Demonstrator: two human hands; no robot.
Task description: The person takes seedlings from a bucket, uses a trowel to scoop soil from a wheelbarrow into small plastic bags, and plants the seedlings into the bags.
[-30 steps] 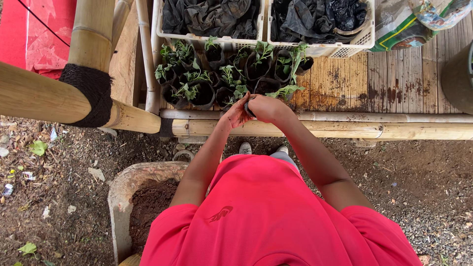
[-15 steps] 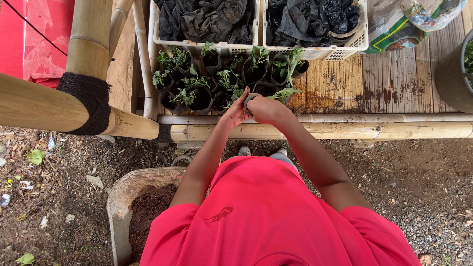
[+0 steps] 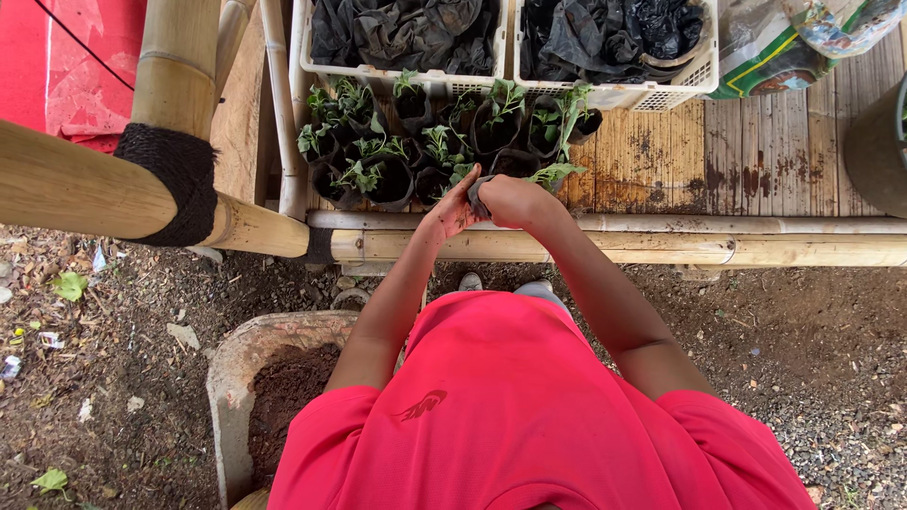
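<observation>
wooden platform (image 3: pixel 756 151) — seedling bags (image 3: pixel 397 156) | two white crates (image 3: pixel 605 94) | printed sacks (image 3: pixel 803 38)

The hands (image 3: pixel 487 203) cover most of a small black bag (image 3: pixel 480 192); its contents stay hidden. Behind them, both white crates (image 3: pixel 605 94) are cut off by the top edge.

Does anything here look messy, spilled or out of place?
Nothing stands out much. Dark stains blotch the bamboo decking beside the seedling bags, and scraps of litter lie on the dirt. Both hands, left hand and right hand, hold a small black bag.
</observation>
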